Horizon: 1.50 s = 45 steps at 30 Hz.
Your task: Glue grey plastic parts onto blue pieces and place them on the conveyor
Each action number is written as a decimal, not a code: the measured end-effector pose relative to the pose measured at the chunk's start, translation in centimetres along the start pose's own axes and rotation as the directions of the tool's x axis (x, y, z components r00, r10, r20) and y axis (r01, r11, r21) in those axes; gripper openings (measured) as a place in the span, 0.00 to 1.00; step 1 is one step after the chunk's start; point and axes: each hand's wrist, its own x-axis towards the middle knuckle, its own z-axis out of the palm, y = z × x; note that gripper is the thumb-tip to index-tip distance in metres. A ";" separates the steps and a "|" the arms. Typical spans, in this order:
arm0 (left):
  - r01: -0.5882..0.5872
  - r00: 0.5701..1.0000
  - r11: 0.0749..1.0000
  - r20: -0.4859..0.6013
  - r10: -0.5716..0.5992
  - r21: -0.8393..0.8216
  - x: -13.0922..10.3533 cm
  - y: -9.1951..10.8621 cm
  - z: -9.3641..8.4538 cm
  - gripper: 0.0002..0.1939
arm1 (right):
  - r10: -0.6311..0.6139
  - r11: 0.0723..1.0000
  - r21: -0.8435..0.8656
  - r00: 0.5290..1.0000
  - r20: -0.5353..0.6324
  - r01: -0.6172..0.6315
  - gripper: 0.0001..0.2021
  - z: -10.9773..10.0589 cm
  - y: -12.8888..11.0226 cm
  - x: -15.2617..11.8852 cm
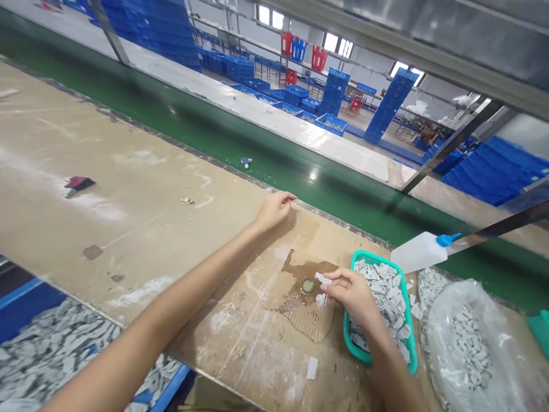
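My right hand (354, 294) pinches a small flat white piece (323, 278) between thumb and fingertips. Just left of it, a small round glue-like cap (307, 286) sits on a wet brown patch of cardboard (309, 326). Beside that hand stands a green plastic basket (412, 349) filled with grey-white pieces (388, 292). At the belt-side edge of the table, my left hand (274, 210) has its fingers curled together. Whatever it may hold is hidden.
A green conveyor belt (206, 146) runs behind the table (231, 229), carrying a small dark-and-white piece (246, 162). On the right are a white squeeze bottle (418, 253) and a clear bag (484, 337) of pieces. A blue crate (32, 300) stands at lower left; a red-and-black piece (79, 184) lies farther left.
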 end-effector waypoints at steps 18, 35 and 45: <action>-0.613 0.614 0.751 0.451 0.648 -0.244 -16.3 2.1 -4.3 0.12 | -0.208 0.978 -0.044 0.969 -0.137 0.204 0.20 -0.5 2.0 0.2; -0.661 0.627 0.725 0.387 0.676 -0.194 -16.6 1.6 -4.3 0.10 | -0.465 0.777 -0.512 0.882 -0.075 0.366 0.20 -0.2 2.8 0.1; -0.528 0.819 0.848 0.238 0.522 -0.043 -9.8 3.7 -4.0 0.08 | -0.497 0.677 -0.629 0.867 -0.007 0.383 0.21 0.7 3.6 0.5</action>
